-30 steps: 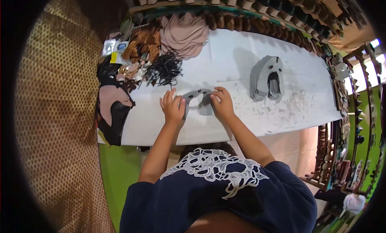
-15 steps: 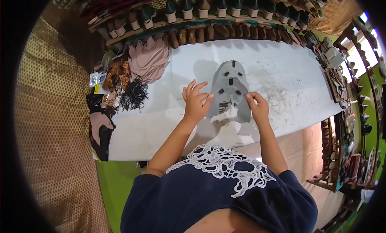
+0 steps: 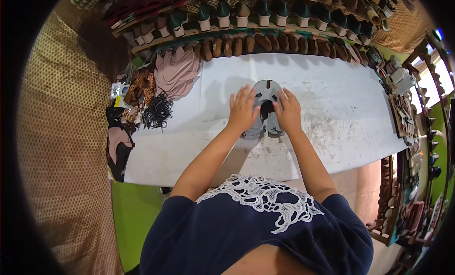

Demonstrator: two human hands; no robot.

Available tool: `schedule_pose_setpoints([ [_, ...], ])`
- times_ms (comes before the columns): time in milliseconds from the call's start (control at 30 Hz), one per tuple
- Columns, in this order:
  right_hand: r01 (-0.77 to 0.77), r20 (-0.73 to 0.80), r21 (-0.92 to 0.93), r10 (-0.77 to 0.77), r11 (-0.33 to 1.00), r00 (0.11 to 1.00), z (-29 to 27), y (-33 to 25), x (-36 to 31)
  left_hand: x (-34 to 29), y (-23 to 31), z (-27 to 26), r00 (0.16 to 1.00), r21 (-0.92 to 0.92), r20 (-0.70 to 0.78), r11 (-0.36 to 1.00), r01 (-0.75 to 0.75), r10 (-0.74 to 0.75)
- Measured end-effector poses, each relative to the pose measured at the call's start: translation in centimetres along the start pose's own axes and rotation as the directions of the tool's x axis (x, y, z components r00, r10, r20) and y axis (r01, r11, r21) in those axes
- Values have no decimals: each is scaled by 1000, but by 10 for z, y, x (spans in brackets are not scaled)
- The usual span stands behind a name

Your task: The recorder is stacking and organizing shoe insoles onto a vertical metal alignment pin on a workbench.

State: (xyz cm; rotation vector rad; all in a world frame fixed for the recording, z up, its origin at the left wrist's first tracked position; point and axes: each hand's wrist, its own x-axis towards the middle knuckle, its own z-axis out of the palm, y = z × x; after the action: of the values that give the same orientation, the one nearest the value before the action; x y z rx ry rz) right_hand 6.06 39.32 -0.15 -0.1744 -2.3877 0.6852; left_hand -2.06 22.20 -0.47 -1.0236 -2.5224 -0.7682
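Grey shoe pieces lie stacked near the middle of the white table, a rounded stack with dark cut-outs in its top sheet, and both hands rest on it. At its 9 o'clock edge the left hand lies flat, fingers spread and pointing toward 12 o'clock, pressing on the stack rather than closed around it. The right hand sits at the 3 o'clock edge in the same way — fingers straight, loosely parted, palm down on the grey material. The two hands are just beside each other with the dark opening of the top piece showing between them. Toward 9 o'clock from the stack, well apart from it, a heap of pink cloth lies by the table's far left corner, with a tangle of black straps just below it and a black and pink shoe upper hanging over the left edge. Along the 12 o'clock side runs a shelf of wooden shoe forms — a second row with teal heeled shoes stands above it.
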Motion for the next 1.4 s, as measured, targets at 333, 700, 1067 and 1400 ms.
schedule_pose_setpoints([
  [333, -18, 259, -223, 77, 975, 963, 40, 8, 4, 19, -4, 43, 965, 147, 75, 954, -261, 253],
  [700, -35, 301, -241, 109, 970, 947, 48, 3, 1, 13, -8, 54, 980, 63, 148, 988, -144, 133],
  [1067, -9, 149, -458, 87, 889, 985, 46, -36, -10, -28, -42, -3, 991, -201, 130, 980, 1, 26],
  [1400, 237, 533, -254, -68, 938, 843, 134, -162, -69, -145, -139, -134, 901, 18, 182, 917, 397, -394],
])
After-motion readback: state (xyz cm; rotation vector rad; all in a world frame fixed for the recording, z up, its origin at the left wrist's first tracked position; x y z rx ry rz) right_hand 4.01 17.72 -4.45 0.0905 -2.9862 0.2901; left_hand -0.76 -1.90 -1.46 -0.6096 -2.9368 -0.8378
